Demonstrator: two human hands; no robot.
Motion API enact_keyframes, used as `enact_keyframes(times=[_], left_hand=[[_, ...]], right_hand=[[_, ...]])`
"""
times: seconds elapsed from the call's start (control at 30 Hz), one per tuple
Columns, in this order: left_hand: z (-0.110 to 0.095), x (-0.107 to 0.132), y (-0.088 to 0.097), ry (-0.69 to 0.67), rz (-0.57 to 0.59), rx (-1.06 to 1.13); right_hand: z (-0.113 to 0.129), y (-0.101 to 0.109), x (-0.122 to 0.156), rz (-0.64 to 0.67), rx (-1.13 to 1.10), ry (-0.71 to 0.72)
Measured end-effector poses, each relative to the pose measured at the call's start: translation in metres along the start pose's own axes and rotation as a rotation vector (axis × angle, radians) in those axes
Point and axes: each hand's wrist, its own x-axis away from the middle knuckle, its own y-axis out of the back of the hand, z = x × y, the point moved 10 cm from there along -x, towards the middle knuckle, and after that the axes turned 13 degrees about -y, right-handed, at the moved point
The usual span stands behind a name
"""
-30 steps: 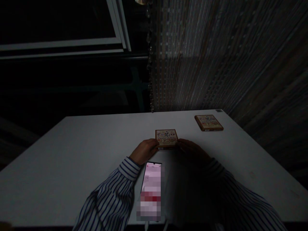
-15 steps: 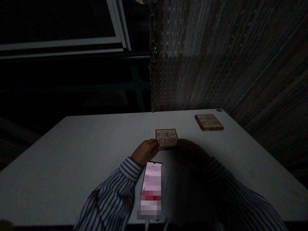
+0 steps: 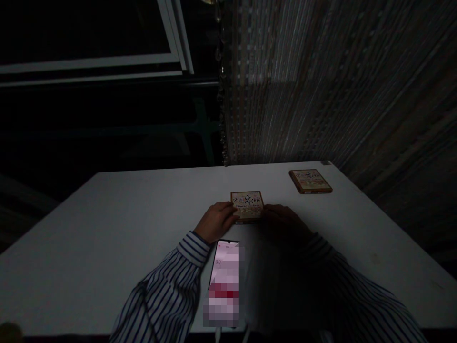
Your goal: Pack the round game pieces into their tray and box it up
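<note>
A small flat square box [image 3: 247, 204] with a printed lid lies on the white table [image 3: 107, 238], straight ahead of me. My left hand [image 3: 216, 221] grips its left near corner, fingers curled on the edge. My right hand [image 3: 285, 220] is in shadow and holds the box's right near side. Both sleeves are striped. A second box of the same kind [image 3: 310, 181] lies flat near the table's far right corner, away from both hands.
A lit phone [image 3: 225, 281] lies between my forearms near the table's front edge, with a cable at its near end. A bead curtain [image 3: 321, 81] hangs behind the table on the right. The room to the left is dark.
My left hand has slid slightly up along the box's left edge. The box and my right hand have hardly moved.
</note>
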Motion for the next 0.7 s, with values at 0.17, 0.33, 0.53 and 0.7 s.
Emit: enact_keyframes(times=[0.17, 0.33, 0.53, 0.7], left_hand=[[0.006, -0.003, -0.006, 0.013, 0.006, -0.051], [0.014, 0.0, -0.021, 0.061, 0.089, -0.065], [0.016, 0.002, -0.027, 0.058, 0.113, -0.073], [0.018, 0.003, -0.029, 0.07, 0.13, -0.072]], right_hand=[[-0.004, -0.004, -0.001, 0.003, 0.013, -0.039], [-0.002, -0.004, -0.003, 0.045, 0.047, -0.073], [0.0, 0.0, -0.005, 0.054, -0.001, -0.094], [-0.004, -0.005, -0.005, 0.071, -0.018, -0.129]])
